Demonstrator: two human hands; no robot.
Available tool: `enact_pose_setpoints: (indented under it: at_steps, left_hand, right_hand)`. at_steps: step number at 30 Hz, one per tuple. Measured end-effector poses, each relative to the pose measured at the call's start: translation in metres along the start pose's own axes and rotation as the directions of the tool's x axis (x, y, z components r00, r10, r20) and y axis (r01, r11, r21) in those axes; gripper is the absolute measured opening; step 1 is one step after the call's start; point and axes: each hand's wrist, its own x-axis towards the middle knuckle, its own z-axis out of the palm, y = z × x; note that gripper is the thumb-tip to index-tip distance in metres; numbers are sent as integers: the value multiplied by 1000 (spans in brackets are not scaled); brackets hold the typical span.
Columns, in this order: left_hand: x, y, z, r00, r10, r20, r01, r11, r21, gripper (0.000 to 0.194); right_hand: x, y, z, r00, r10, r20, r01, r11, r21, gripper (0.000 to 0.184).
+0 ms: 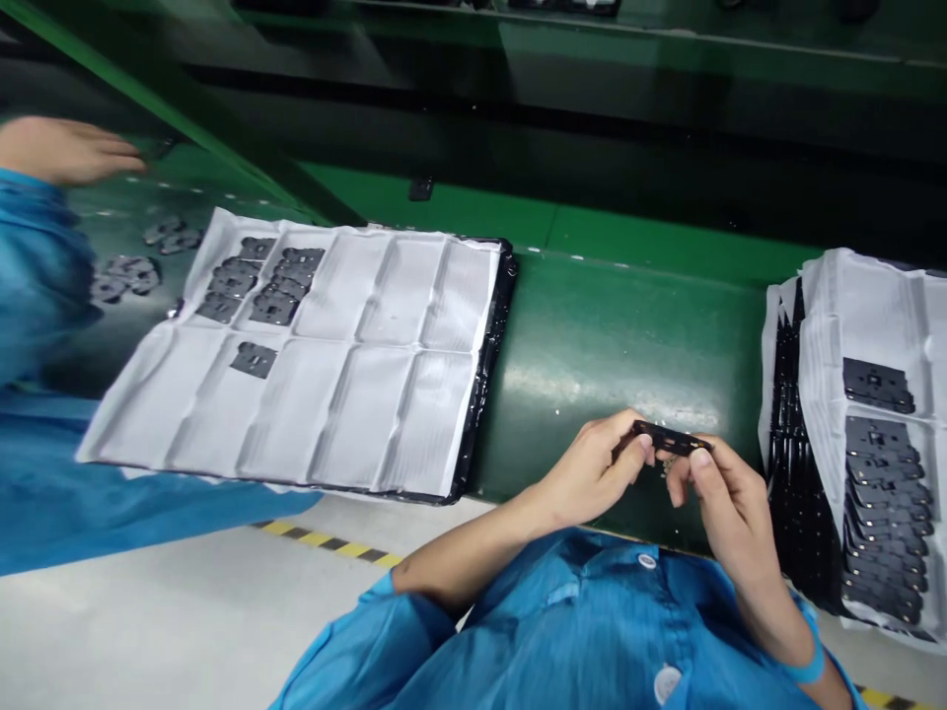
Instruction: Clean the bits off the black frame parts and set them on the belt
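Observation:
Both of my hands pinch one small black flat part (672, 437) in front of my chest, above the green bench's front edge. My left hand (599, 468) grips its left end between thumb and fingers. At the other end, my right hand (729, 498) has its thumb on the near face and fingers behind. The part is seen nearly edge-on, with slots and small gold-coloured spots. To the right, a stack of black trays with a white liner (821, 296) carries a row of overlapping black plates (884, 513) and a single plate (879, 385) above them.
A white-lined, sectioned tray (400, 394) at left bears several black plates (285, 286). More parts (125, 278) lie on the bench beyond it, near a co-worker's hand (70, 150). A dark piece (421, 188) sits at the back. Green bench surface (592, 335) separates the trays.

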Motion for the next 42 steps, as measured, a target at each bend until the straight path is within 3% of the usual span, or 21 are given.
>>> enact_pose_setpoints:
  at_steps: [5,14,20,25,30,36,42]
  left_hand:
    - [-2,5,2,1000,-2,9,1,998,66,28]
    - [-3,3,4,999,46,-18,-42,978,202,25]
    - [-3,2,4,1000,4,-31,0,992,125,27]
    - [-1,9,2,1000,-20,11,20,1000,-23,31]
    - [2,10,2,999,-37,-21,35,991,-126,32]
    - [5,-4,7,996,-53,-66,37,975,-219,33]
    - [4,-8,7,999,3,-47,-12,978,-208,41]
  right_hand:
    - [1,8,4,995,82,-59,-76,993,91,38]
    - [7,15,6,996,58,-68,-52,995,86,26]
    - [4,7,-2,999,-11,30,12,999,-37,19]
    - [2,-1,-1,984,-76,-163,44,981,-189,17]
    - [1,-3,5,982,-133,-137,104,975,-198,19]
    - [-1,-2,4,982,-158,-99,136,970,-201,17]
    - [-3,0,4,984,-142,-104,119,973,-199,24]
